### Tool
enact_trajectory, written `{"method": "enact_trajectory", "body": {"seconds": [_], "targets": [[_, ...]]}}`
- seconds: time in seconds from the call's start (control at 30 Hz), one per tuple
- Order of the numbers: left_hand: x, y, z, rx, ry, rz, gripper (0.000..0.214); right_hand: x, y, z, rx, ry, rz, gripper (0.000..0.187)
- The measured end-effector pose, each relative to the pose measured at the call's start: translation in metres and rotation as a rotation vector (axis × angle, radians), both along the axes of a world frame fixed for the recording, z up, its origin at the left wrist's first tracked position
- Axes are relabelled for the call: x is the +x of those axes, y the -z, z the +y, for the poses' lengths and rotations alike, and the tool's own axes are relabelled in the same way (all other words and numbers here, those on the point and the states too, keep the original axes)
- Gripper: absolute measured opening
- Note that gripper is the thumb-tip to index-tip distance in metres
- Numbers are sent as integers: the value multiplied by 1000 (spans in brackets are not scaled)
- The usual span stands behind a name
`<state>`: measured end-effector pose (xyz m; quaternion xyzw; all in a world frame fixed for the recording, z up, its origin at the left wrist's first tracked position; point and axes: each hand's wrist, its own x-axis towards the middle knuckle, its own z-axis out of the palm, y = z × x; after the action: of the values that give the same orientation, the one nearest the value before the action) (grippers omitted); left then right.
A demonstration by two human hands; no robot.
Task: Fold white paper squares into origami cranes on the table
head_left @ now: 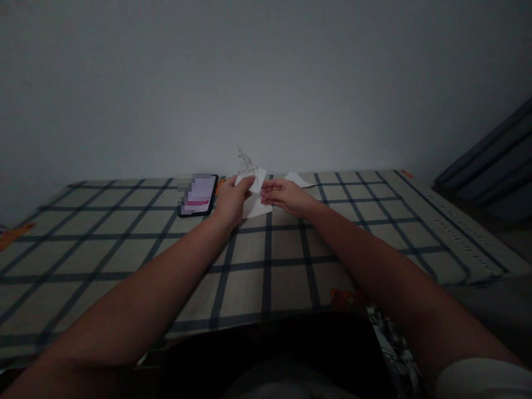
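Nearest the person, at six o'clock, a dark bundle [270, 354] lies in the lap, with a patterned scrap of fabric [394, 349] at its four o'clock and a pale sleeve [482, 379] at the lower right edge. Beyond it a checked cloth [124, 249] with dark lines on a light ground stretches away to the wall, bearing an orange mark [344, 298] close in and another [14, 233] far out at nine o'clock. Both bare forearms run out over the cloth and meet near twelve o'clock. There the left hand [233, 197] pinches the top edge of a folded white paper [255, 206] between thumb and fingers, and the right hand [285, 195] closes its fingertips on the paper's right side. The sheet sits between the two hands, gripped by both, its lower corner hanging down toward the cloth. At the left hand's nine o'clock, just beside it, a phone [197, 194] lies flat with its screen lit. Past the hands at twelve o'clock a small pale pointed shape [247, 160] stands against the wall, too dim to make out. At the right hand's one o'clock a loose white scrap [299, 179] lies on the cloth.
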<state>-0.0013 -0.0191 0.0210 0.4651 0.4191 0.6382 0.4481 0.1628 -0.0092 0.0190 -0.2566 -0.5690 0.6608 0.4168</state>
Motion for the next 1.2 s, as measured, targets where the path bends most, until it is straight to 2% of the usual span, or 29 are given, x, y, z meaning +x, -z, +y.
{"method": "enact_trajectory", "body": {"seconds": [0.07,0.17,0.27,0.37,0.5,0.6,0.73,0.8,0.97,1.07,1.2], "targets": [[-1,-3,0,-46,109,-8,25,3,-2,2,1,45,-12,21],[-3,-5,0,-108,290,90,26,7,-5,5,70,109,-36,17],[-4,-4,-2,-152,370,190,23,10,-6,6,157,99,-111,21],[-6,-3,-4,-171,383,335,20,11,-5,5,224,120,-211,26],[-6,-2,-5,-127,299,455,23,11,-5,5,221,203,-248,29],[-6,-2,-3,-51,285,400,29,11,-7,5,172,265,-183,32],[-6,-4,-2,-5,256,307,32,10,-8,5,106,230,-42,35],[-6,-5,-1,-16,246,251,32,9,-8,5,116,255,-54,37],[-5,-6,-1,-100,299,127,32,9,-7,4,212,366,-187,41],[-5,-10,-1,-127,290,25,26,9,-7,3,300,403,-167,32],[-6,-14,1,-219,250,-110,20,9,-7,1,420,398,-138,46]]}}
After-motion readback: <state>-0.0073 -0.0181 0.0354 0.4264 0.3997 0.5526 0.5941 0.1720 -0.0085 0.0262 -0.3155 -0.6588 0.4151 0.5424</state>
